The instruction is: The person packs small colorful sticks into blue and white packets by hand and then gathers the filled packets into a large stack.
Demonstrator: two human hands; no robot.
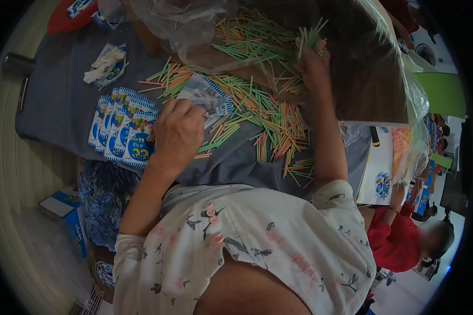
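Note:
My left hand (180,131) is closed, its curled fingertips pinching the near edge of a clear and blue-striped packet (207,97). The packet lies over loose candy sticks (263,113) in green, orange and yellow, spread across the grey cloth. Farther off, my right hand (314,65) is raised with its fingers wrapped round a bunch of green candy sticks (311,37). To the left of my left hand, several blue and white packets (125,126) with printed fronts overlap in a pile.
A white crumpled item (105,65) lies on another packet at the back left. A plastic-lined cardboard box (368,79) holds more sticks at the back right. Below left hangs a mass of blue wrappers (108,205). A person in red (391,236) works at the right.

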